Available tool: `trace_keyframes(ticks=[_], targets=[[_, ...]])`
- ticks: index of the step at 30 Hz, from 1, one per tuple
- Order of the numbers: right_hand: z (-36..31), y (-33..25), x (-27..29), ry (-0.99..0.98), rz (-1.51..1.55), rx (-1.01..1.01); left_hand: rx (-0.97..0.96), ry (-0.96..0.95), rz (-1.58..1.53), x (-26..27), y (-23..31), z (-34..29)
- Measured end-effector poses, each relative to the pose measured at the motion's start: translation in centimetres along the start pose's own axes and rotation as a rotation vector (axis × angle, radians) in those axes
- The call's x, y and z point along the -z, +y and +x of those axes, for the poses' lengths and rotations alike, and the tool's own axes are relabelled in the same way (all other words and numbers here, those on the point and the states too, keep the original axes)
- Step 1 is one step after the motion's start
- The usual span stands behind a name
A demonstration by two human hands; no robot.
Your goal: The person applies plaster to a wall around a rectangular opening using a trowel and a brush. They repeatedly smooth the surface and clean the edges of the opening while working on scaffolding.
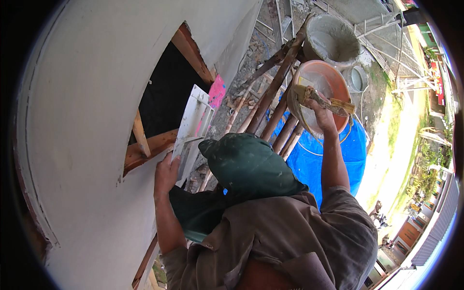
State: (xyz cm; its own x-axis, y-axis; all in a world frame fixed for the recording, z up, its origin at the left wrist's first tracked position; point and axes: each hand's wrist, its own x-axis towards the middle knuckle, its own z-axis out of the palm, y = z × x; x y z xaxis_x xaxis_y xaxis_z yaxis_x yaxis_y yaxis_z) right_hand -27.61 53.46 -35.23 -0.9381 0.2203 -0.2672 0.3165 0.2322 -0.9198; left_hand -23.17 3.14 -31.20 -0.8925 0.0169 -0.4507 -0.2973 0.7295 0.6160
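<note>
My left hand (167, 173) is closed on the lower end of a long white panel with raised crossbars (195, 123), held close to the wall. The panel stands tilted beside a jagged opening (169, 87) that shows wooden framing and a dark inside. My right hand (323, 114) grips what looks like a wide, paste-caked brush with a wooden handle (344, 107). Its broad pale end (303, 92) is over an orange bucket (323, 67) with whitish wet material inside. The fingertips of my right hand are partly hidden by the tool.
A pale wall (82, 130) fills the left. Wooden poles (276, 92) slope beside the buckets. Beyond are a large grey tub (333, 39) and a small pail (356, 79). A blue tarp (355, 150) lies below. A pink piece (217, 91) is by the opening; rubble covers the ground.
</note>
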Motion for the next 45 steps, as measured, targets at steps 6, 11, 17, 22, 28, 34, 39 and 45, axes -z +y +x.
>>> trace_keyframes(ticks=[6,11,17,22,28,34,39,45], targets=[[0.7,1.9,-0.8,0.007,0.558,-0.128,0.024,-0.026,0.014,0.2,0.2,0.0],[0.3,4.6,1.2,0.105,0.575,0.035,-0.010,-0.013,0.027,0.0,0.1,0.2],[2.6,10.7,3.1,0.066,-0.451,0.201,-0.031,0.000,0.080,0.1,0.3,0.2],[1.4,2.0,4.6,0.064,-0.715,0.109,-0.016,-0.003,0.140,0.3,0.3,0.2],[-0.9,-11.3,7.4,0.337,-0.061,0.288,-0.075,-0.019,0.117,-0.4,-0.8,-0.1],[1.6,-10.3,2.7,0.038,-0.684,0.214,-0.246,0.033,0.255,-0.9,-1.2,-0.2],[3.5,-12.3,5.6,0.153,0.047,0.426,-0.188,-0.003,0.094,-0.3,-0.9,-1.2],[5.3,-10.4,5.0,0.168,-0.649,0.255,-0.194,0.012,0.148,0.1,-0.8,-1.3]])
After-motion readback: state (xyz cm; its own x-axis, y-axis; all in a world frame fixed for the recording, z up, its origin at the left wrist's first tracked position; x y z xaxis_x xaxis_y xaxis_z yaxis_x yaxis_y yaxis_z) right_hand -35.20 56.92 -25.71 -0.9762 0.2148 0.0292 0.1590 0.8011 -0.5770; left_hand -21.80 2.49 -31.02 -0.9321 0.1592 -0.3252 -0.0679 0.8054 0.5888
